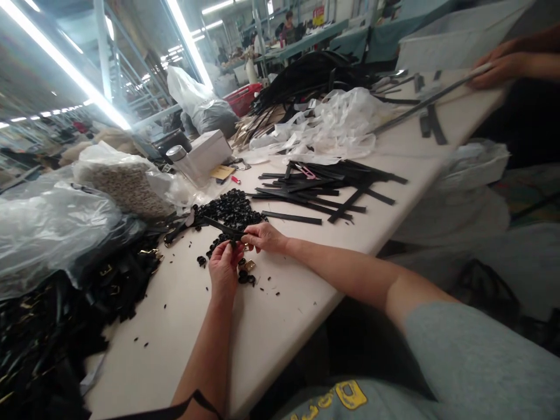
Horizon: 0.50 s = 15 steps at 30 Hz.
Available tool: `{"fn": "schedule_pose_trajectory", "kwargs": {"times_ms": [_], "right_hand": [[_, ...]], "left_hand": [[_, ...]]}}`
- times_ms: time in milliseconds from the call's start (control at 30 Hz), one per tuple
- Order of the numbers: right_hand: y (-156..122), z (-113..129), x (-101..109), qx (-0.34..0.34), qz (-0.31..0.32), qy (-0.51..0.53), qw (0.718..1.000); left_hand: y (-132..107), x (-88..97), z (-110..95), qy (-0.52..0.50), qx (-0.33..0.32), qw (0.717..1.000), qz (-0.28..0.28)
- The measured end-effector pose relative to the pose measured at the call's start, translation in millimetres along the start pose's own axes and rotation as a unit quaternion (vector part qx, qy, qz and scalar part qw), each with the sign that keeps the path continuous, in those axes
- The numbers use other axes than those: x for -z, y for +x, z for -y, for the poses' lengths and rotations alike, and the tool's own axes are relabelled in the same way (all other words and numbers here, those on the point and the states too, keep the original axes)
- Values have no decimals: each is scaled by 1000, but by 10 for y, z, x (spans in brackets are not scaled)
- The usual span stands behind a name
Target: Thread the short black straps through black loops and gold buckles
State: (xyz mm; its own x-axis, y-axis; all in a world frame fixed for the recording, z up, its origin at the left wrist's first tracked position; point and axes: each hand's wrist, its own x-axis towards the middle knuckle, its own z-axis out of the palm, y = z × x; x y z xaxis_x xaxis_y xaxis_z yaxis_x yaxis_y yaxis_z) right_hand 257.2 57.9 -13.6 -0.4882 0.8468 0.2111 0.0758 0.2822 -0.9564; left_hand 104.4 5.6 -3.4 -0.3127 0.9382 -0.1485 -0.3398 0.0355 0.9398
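Narrow black strap (219, 226) is pinched at its near end by left hand (225, 265) and right hand (265, 236), closed together; its length is directed away-left over the pile of small black rings (227, 209).

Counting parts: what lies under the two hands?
Black pieces and a brass buckle on the table, below the left hand and right hand pinching a black strap; more may be covered.

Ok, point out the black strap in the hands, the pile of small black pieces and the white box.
black strap (219, 225): head view, middle of its length.
pile of small black pieces (231, 209): head view, centre of the heap.
white box (212, 154): head view, its near side wall.
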Motion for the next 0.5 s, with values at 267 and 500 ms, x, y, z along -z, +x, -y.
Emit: {"fn": "schedule_pose_trajectory", "kwargs": {"times_ms": [267, 500], "right_hand": [[-66, -12, -33, -42, 13, -46, 998], [-122, 154, 2, -13, -28, -281, 959]], "left_hand": [[-15, 99, 59, 122, 0, 992, 14], [26, 181, 99, 274, -22, 961, 35]]}}
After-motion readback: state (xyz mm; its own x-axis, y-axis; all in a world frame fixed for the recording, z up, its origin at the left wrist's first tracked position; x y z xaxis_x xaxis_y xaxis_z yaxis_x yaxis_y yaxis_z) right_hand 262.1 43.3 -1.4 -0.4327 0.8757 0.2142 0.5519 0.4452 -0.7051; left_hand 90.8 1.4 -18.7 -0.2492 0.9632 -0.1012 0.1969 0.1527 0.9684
